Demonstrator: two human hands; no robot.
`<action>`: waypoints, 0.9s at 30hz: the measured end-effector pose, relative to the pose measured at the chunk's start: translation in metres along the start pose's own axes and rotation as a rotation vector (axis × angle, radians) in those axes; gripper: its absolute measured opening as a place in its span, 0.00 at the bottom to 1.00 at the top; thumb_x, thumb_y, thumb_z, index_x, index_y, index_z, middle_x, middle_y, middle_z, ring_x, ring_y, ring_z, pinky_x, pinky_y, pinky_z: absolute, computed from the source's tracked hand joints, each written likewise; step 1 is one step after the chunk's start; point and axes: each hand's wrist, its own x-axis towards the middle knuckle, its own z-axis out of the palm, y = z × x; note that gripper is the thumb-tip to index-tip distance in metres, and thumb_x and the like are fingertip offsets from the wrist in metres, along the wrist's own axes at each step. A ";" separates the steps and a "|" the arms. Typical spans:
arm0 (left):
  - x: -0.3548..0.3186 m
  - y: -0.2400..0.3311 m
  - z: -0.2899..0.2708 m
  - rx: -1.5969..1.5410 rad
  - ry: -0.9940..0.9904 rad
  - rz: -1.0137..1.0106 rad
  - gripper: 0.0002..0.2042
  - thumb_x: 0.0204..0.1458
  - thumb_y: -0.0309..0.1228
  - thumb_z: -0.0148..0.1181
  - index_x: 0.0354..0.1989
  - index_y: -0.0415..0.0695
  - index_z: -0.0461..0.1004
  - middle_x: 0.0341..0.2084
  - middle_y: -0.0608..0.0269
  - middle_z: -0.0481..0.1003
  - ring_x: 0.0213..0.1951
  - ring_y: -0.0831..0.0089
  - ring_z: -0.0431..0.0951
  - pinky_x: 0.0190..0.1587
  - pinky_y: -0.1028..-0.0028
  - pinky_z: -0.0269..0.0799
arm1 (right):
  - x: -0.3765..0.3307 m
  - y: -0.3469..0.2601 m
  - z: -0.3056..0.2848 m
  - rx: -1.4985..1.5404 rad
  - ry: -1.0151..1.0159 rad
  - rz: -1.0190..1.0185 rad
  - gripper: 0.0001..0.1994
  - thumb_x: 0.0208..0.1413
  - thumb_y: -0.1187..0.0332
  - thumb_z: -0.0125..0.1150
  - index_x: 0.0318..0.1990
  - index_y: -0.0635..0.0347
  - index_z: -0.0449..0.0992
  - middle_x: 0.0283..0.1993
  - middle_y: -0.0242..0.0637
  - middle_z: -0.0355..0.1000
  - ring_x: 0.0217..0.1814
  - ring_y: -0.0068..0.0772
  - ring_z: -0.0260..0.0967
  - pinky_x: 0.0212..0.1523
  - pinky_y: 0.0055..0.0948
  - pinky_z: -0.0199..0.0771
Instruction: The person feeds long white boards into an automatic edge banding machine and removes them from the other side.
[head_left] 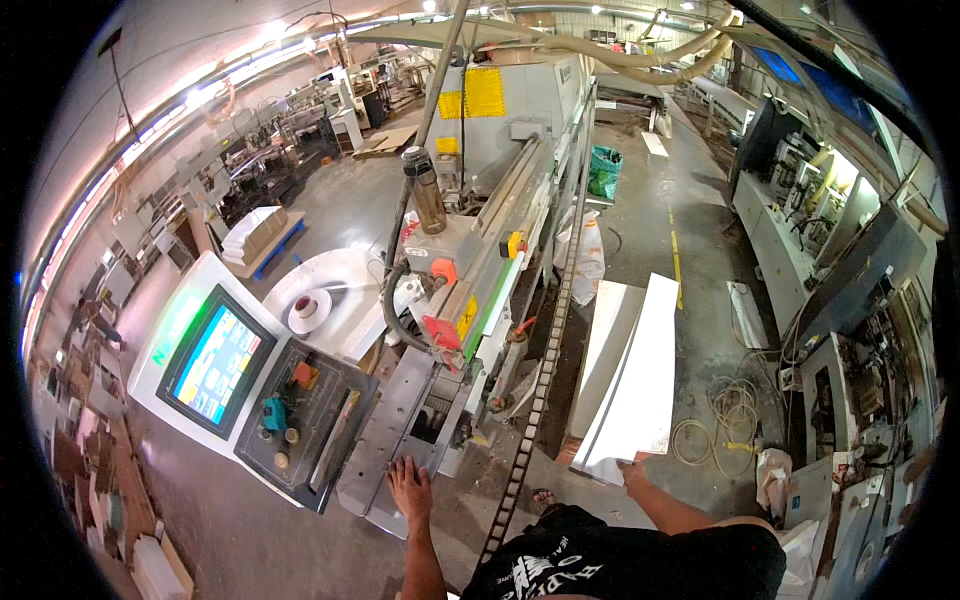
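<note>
My left hand (410, 487) lies flat, fingers spread, on the near end of a grey metal machine bed (385, 430). My right hand (633, 470) grips the near end of a long white panel (640, 380), which stands on its edge on a stack of similar white panels (603, 345) on the floor. To the left of my left hand is a control console (300, 420) with coloured buttons and a lit touch screen (215, 362).
A long conveyor chain (555, 320) runs away between the machine and the panels. A brown bottle (427, 195) stands on the machine. Coiled cable (730, 420) lies on the floor at right, beside more machines (850, 290). A green bin (603, 170) stands far back.
</note>
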 end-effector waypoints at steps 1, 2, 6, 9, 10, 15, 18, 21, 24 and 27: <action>0.001 -0.003 0.002 -0.009 0.004 0.001 0.24 0.61 0.41 0.59 0.64 0.44 0.72 0.69 0.50 0.67 0.72 0.46 0.60 0.75 0.48 0.48 | -0.003 -0.005 -0.001 0.032 0.019 0.051 0.25 0.59 0.51 0.72 0.48 0.66 0.77 0.36 0.42 0.75 0.26 0.37 0.67 0.25 0.42 0.65; 0.000 -0.004 0.004 -0.019 0.008 0.003 0.24 0.61 0.41 0.59 0.64 0.44 0.73 0.68 0.50 0.67 0.72 0.46 0.60 0.75 0.48 0.48 | -0.006 -0.009 -0.002 0.041 0.063 0.068 0.25 0.58 0.50 0.72 0.48 0.66 0.78 0.36 0.41 0.75 0.28 0.37 0.67 0.26 0.42 0.65; -0.021 -0.010 0.014 -0.067 0.059 -0.035 0.23 0.59 0.38 0.62 0.60 0.40 0.74 0.63 0.46 0.72 0.67 0.43 0.65 0.73 0.47 0.51 | -0.038 -0.033 0.003 0.275 -0.091 0.081 0.26 0.59 0.49 0.72 0.52 0.62 0.77 0.39 0.39 0.74 0.36 0.37 0.69 0.31 0.42 0.68; -0.053 0.059 0.009 -0.227 -0.039 -0.106 0.21 0.60 0.37 0.63 0.57 0.36 0.74 0.57 0.42 0.74 0.62 0.43 0.69 0.69 0.47 0.57 | -0.081 -0.058 0.002 0.405 -0.342 0.157 0.28 0.60 0.50 0.71 0.60 0.58 0.72 0.48 0.39 0.72 0.47 0.39 0.69 0.42 0.42 0.73; -0.059 0.099 -0.004 -0.402 -0.063 -0.122 0.22 0.62 0.38 0.62 0.58 0.36 0.74 0.55 0.43 0.75 0.60 0.45 0.71 0.66 0.48 0.60 | -0.089 -0.060 0.006 0.420 -0.412 0.199 0.30 0.60 0.50 0.71 0.63 0.56 0.70 0.52 0.39 0.71 0.51 0.40 0.69 0.46 0.42 0.75; -0.102 0.154 0.048 -1.355 -0.311 -0.618 0.26 0.68 0.45 0.57 0.63 0.36 0.67 0.51 0.51 0.76 0.51 0.58 0.76 0.55 0.60 0.72 | -0.143 -0.078 0.067 0.402 -0.957 0.315 0.25 0.66 0.53 0.64 0.62 0.59 0.70 0.60 0.43 0.70 0.63 0.48 0.69 0.66 0.44 0.73; -0.095 0.178 0.031 -1.388 -0.495 -0.956 0.26 0.68 0.46 0.57 0.63 0.37 0.67 0.49 0.53 0.77 0.47 0.61 0.78 0.51 0.62 0.75 | -0.147 -0.062 0.089 0.325 -1.157 0.279 0.23 0.67 0.51 0.62 0.58 0.61 0.74 0.49 0.43 0.76 0.57 0.47 0.73 0.61 0.42 0.76; -0.098 0.168 0.017 -1.313 -0.320 -1.080 0.27 0.67 0.48 0.58 0.62 0.36 0.68 0.47 0.52 0.78 0.43 0.60 0.80 0.50 0.61 0.77 | -0.168 -0.072 0.099 0.417 -1.053 0.330 0.24 0.66 0.48 0.61 0.53 0.62 0.76 0.43 0.42 0.77 0.47 0.44 0.76 0.55 0.39 0.78; -0.095 0.157 -0.007 -1.417 -0.189 -1.123 0.26 0.67 0.47 0.58 0.60 0.35 0.69 0.46 0.52 0.79 0.42 0.59 0.81 0.48 0.60 0.78 | -0.085 -0.061 0.091 0.603 -0.844 0.318 0.29 0.62 0.43 0.64 0.53 0.64 0.75 0.43 0.43 0.77 0.45 0.44 0.76 0.52 0.37 0.78; -0.114 0.103 0.004 -1.337 -0.050 -1.036 0.24 0.68 0.46 0.58 0.56 0.34 0.72 0.44 0.53 0.79 0.42 0.61 0.80 0.48 0.62 0.78 | -0.048 -0.100 0.060 0.717 -0.513 0.336 0.39 0.57 0.38 0.67 0.60 0.67 0.68 0.49 0.44 0.76 0.58 0.47 0.73 0.60 0.41 0.77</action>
